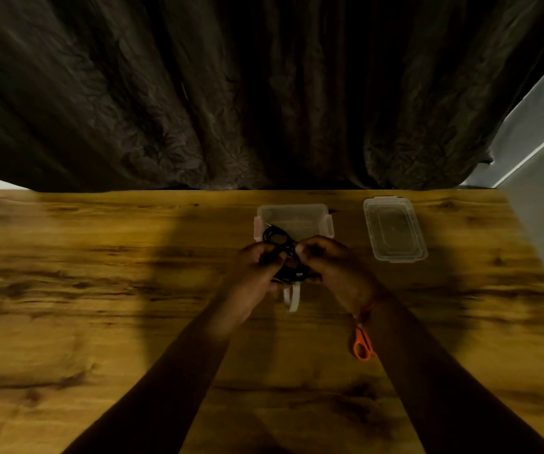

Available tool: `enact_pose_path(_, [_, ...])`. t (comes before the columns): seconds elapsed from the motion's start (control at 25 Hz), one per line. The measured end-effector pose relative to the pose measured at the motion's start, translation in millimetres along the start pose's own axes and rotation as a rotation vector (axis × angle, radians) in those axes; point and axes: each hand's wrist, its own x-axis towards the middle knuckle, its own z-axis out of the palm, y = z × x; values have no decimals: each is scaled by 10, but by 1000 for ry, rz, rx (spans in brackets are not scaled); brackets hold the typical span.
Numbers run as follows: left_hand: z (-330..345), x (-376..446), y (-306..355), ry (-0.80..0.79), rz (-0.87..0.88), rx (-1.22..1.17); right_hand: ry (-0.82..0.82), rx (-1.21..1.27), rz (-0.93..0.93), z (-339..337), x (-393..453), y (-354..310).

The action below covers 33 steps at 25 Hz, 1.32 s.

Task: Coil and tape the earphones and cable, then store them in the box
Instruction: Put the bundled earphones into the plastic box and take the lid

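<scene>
Both hands meet over the middle of the wooden table, just in front of a clear plastic box point(297, 216). My left hand point(257, 273) and my right hand point(333, 267) grip a bundle of black earphone cable point(279, 240) between them; loops of it stick up in front of the box's near wall. A strip of pale tape point(292, 299) hangs down from the bundle beneath my hands. The lower part of the bundle is hidden by my fingers.
The box's clear lid point(393, 229) lies flat to the right of the box. Orange-handled scissors point(362, 342) lie on the table point(100, 290) by my right wrist. A dark curtain hangs behind the table's far edge; a pale wall stands at the right.
</scene>
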Motion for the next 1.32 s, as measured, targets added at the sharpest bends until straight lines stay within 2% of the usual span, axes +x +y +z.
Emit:
enact_pose_path(0.12, [31, 59, 54, 24, -12, -58, -108, -89, 11, -34, -101, 93])
enact_pose_path(0.24, [53, 93, 25, 36, -40, -82, -185, -60, 46, -126, -222, 225])
enact_pose_path(0.36, [51, 82, -23, 36, -47, -107, -273, -312, 37, -218, -238, 429])
enact_pose_path(0.48, [53, 110, -98, 50, -67, -105, -203, -634, -10, -185, -252, 591])
enact_pose_path(0.6, [60, 138, -170, 74, -73, -40, -224, -828, -83, -133, -220, 690])
enact_pose_path(0.68, [70, 163, -176, 86, -64, 9, -128, -793, -129, -116, -190, 618])
enact_pose_path(0.72, [78, 187, -169, 93, -48, 33, -12, -675, -131, -121, -161, 529])
enact_pose_path(0.8, [123, 257, -110, 98, -10, 73, 184, -272, -97, -111, -104, 275])
enact_pose_path(0.84, [151, 311, -68, 101, 17, 97, 231, -132, -96, -101, -57, 152])
enact_pose_path(0.88, [177, 399, -25, 112, 38, 130, 253, -103, -127, -94, 7, 36])
enact_pose_path(1.0, [256, 683, 175, 121, 77, 204, 309, -273, -170, -95, 319, -188])
enact_pose_path(1.08, [291, 843, 330, 98, 49, 145, 371, -359, -128, -132, 602, -238])
enact_pose_path(1.16, [285, 964, 387, 101, 4, 146, 418, -576, -129, -143, 851, -205])
enact_pose_path(1.32, [226, 1224, 282, 200, -50, 345, 434, -994, -217, -109, 1077, -39])
